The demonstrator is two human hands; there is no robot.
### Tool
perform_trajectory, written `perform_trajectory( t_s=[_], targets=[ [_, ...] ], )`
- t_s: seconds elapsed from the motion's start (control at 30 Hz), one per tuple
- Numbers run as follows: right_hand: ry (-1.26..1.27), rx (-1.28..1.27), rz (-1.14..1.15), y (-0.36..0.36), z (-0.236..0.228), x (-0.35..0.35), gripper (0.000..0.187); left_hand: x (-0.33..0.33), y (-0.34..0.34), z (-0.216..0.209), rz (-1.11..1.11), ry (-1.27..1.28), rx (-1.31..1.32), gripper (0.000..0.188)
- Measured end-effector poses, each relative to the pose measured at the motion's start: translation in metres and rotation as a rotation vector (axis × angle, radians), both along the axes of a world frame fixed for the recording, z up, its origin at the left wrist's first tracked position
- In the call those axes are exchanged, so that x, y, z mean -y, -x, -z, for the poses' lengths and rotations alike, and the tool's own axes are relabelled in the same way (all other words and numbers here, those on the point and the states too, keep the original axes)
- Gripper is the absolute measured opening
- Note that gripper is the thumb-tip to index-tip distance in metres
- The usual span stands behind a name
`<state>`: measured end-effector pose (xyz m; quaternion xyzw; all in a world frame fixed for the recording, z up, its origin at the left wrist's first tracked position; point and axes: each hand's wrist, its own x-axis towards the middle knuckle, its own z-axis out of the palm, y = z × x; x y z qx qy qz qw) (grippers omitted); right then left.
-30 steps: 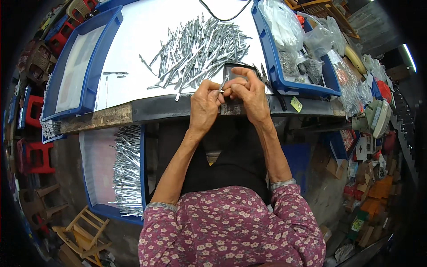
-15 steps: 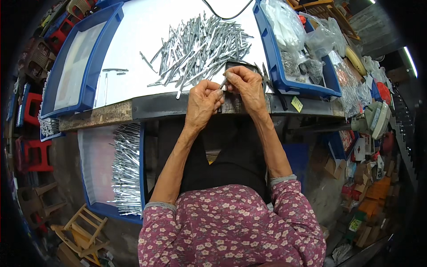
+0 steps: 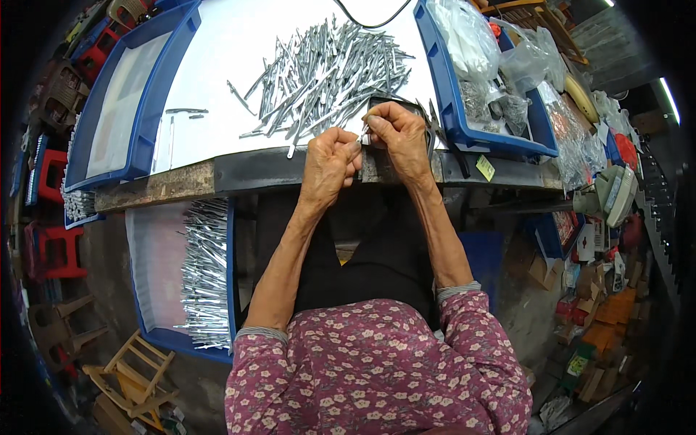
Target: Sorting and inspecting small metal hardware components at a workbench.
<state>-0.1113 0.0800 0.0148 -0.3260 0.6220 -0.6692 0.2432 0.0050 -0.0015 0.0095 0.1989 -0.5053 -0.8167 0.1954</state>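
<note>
Over the front edge of the white-topped table, my left hand (image 3: 330, 163) and my right hand (image 3: 400, 138) are close together, fingertips almost meeting. Both are pinched around a small slim metal piece (image 3: 363, 135); its exact kind is too small to make out. Just beyond them lies a large heap of thin silvery metal strips (image 3: 326, 76). Behind my right hand is a small dark tray (image 3: 395, 102), partly hidden by the hand. Pliers-like tool handles (image 3: 433, 123) rest to the right of that hand.
A blue tray (image 3: 148, 109) stands at the table's left. The blue bin (image 3: 464, 138) on the right holds plastic bags and small parts. Below the table edge, another blue tray (image 3: 152, 335) holds many metal strips (image 3: 206, 283). Red stools (image 3: 61, 254) stand far left.
Both hands stay almost in place, with a slight shift of the fingers around the small metal piece. The heap and trays look the same.
</note>
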Motion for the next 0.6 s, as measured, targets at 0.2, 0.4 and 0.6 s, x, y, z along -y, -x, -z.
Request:
perform_trajectory(
  t_s=[0.2, 0.4, 0.6],
  targets=[
    [-0.045, 0.035, -0.014, 0.003, -0.001, -0.005, 0.010, -0.006, 0.003, 0.002, -0.011, 0.135, 0.025, 0.007],
    [-0.075, -0.114, 0.116, 0.013, -0.014, -0.014, 0.014, -0.007, 0.001, 0.000, -0.020, 0.191, 0.010, 0.008],
    [-0.261, -0.418, 0.261, 0.035, -0.011, -0.035, 0.013, -0.010, 0.001, -0.001, -0.012, 0.316, 0.032, 0.010]
  ],
)
